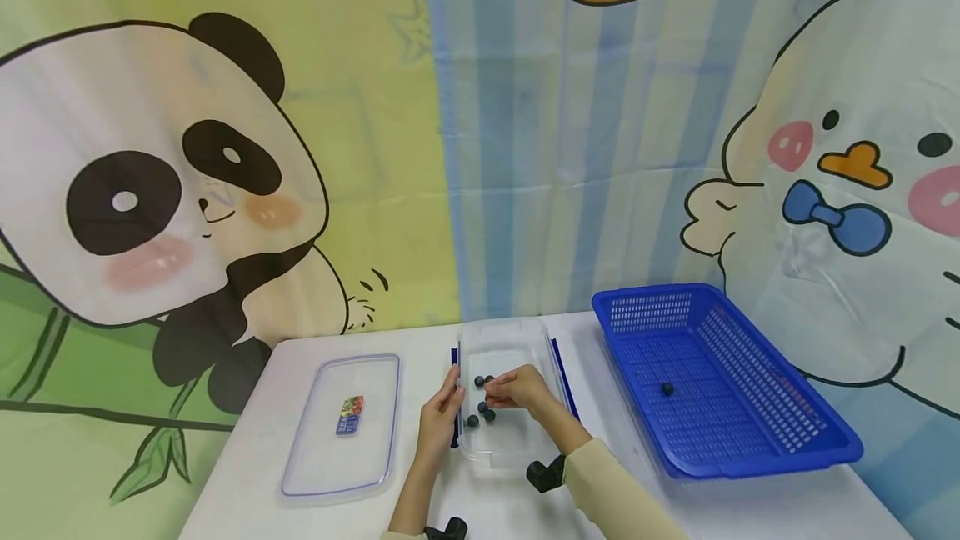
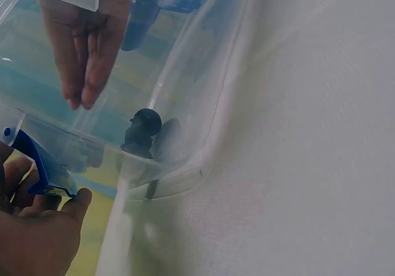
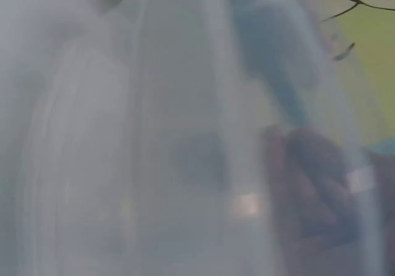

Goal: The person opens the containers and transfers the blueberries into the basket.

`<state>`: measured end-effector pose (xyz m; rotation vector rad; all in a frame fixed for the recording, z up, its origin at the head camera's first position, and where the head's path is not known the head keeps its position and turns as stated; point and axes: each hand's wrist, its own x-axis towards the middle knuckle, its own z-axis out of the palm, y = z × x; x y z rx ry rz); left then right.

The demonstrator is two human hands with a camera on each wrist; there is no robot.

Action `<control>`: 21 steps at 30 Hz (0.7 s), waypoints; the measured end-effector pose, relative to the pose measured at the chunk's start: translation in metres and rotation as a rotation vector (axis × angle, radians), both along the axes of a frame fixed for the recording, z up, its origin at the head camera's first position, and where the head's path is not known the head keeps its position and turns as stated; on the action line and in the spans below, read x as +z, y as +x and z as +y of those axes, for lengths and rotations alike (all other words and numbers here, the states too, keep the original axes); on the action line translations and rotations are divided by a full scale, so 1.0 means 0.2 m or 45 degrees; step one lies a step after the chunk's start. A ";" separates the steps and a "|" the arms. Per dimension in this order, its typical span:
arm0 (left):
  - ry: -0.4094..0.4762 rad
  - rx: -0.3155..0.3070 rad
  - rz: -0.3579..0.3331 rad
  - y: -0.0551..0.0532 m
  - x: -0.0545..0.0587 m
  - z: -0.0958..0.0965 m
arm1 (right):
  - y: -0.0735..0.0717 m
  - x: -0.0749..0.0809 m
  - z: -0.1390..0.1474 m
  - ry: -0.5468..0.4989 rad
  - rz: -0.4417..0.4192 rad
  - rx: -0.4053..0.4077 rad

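Note:
A clear plastic box (image 1: 517,442) with blue side latches stands on the table. My left hand (image 1: 438,423) holds its left side. In the left wrist view, fingers and thumb lie around the blue latch (image 2: 38,165) there. Several small dark balls (image 1: 472,421), like blueberries, sit in the box toward its left side. My right hand (image 1: 527,388) reaches into the box from above, fingertips together and close to the balls. Seen through the clear wall in the left wrist view, its fingers are straight and nothing shows between them. The right wrist view is blurred by the plastic.
A blue perforated basket (image 1: 750,467) stands to the right, with one dark ball (image 1: 667,388) in it. On the left lies a clear lid (image 1: 311,448) with a purple-blue edge and a coloured label. A printed curtain (image 1: 517,148) hangs behind the white table (image 1: 243,482).

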<state>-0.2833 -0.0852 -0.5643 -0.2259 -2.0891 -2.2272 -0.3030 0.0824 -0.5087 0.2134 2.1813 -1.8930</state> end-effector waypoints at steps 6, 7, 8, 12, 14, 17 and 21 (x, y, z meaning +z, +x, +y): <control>0.001 0.028 -0.002 0.00 -0.01 0.00 | 0.00 -0.07 0.02 0.111 -0.059 -0.061; 0.000 0.032 0.003 0.00 -0.01 0.00 | 0.00 -0.08 0.02 0.136 -0.063 -0.056; 0.001 0.034 0.005 -0.01 -0.01 0.00 | 0.00 -0.08 0.02 0.159 -0.067 -0.054; -0.006 0.035 -0.009 -0.01 -0.01 0.00 | -0.01 -0.10 0.01 0.280 -0.069 -0.065; 0.000 0.026 -0.041 -0.01 0.00 0.00 | -0.01 -0.10 0.00 0.335 -0.085 -0.080; 0.022 0.000 -0.078 0.00 0.02 0.00 | 0.00 -0.10 -0.01 0.371 -0.127 -0.090; 0.009 -0.024 -0.064 0.04 0.08 0.00 | 0.00 -0.09 -0.02 0.370 -0.166 -0.076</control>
